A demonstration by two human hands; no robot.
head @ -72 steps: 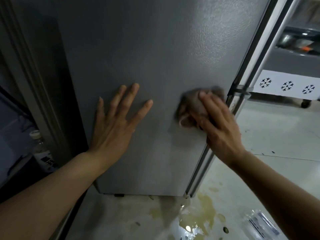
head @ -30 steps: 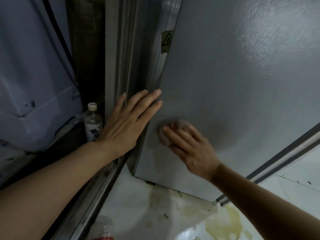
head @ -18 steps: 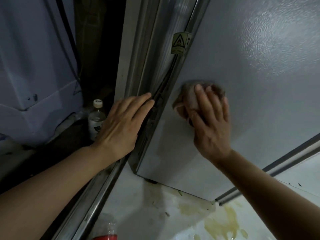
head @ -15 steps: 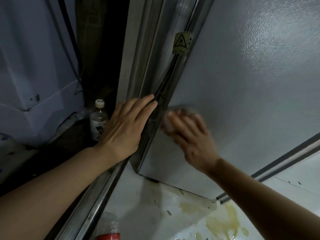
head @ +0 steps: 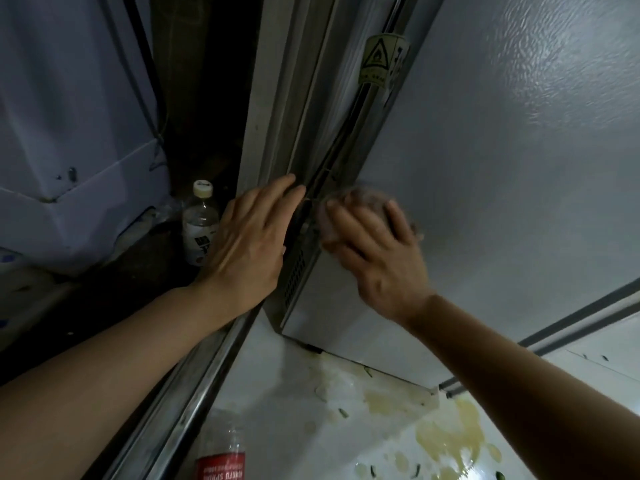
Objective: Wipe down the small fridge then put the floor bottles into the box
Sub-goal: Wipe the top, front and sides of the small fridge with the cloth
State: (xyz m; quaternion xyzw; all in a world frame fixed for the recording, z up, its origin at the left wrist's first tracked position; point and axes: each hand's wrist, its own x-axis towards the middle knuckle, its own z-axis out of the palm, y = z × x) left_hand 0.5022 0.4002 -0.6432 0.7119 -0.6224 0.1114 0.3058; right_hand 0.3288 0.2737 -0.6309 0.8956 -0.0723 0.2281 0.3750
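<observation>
My right hand (head: 377, 258) lay flat on the grey side panel of the fridge (head: 502, 174), fingers spread over a small brownish cloth (head: 349, 202) and pressing it against the metal close to the panel's rear corner. The cloth showed only as a blurred rim above and beside my fingertips, so I could not tell how it was folded. My left hand (head: 247, 244) rested open, fingers straight and together, against the pale vertical frame (head: 277, 133) just beside the fridge's back edge; it held nothing. Its fingertips reached the dark seam between frame and fridge, and the two hands sat close side by side with that seam between them.

Higher up on the corner of the fridge was a yellowish warning sticker (head: 375, 60) with a triangle symbol. Low on the back edge I could see a strip of small vent holes (head: 294, 271).

Behind my left hand, in the dark gap by the frame, a clear bottle with a white cap (head: 201, 220) stood upright on the floor, partly hidden by my knuckles. A second bottle with a red label (head: 221, 455) sat at the bottom of the view, next to the metal rail (head: 194, 393) that ran along the floor. The pale floor (head: 277, 375) below the fridge was marked with yellowish spill patches (head: 446, 434) and a few small dark flecks.
</observation>
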